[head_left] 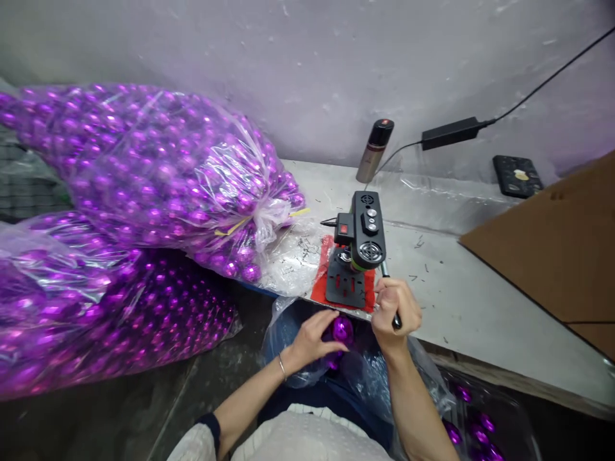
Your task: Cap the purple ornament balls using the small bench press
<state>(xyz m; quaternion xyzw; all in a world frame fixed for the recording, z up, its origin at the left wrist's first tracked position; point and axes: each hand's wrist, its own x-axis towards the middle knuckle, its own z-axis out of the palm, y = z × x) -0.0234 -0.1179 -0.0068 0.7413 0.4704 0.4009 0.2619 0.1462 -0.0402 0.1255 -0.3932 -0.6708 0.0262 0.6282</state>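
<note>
Lever [396,322], long axis toward wearer [312,438], clamped in right hand [400,307]; left hand [312,338], fingers apart, by purple ball [343,329].

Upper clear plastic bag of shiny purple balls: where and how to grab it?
Likely by the gathered film neck of the upper clear plastic bag, coming from the white tabletop side: the neck bunches narrow and faces that way, while the body bulges broad and round.

Gripping a black-handled metal lever [396,322] on a boxy black machine [369,227] with right hand [398,306]; curving left hand [314,335] beside a glossy purple ball [343,330].
</note>
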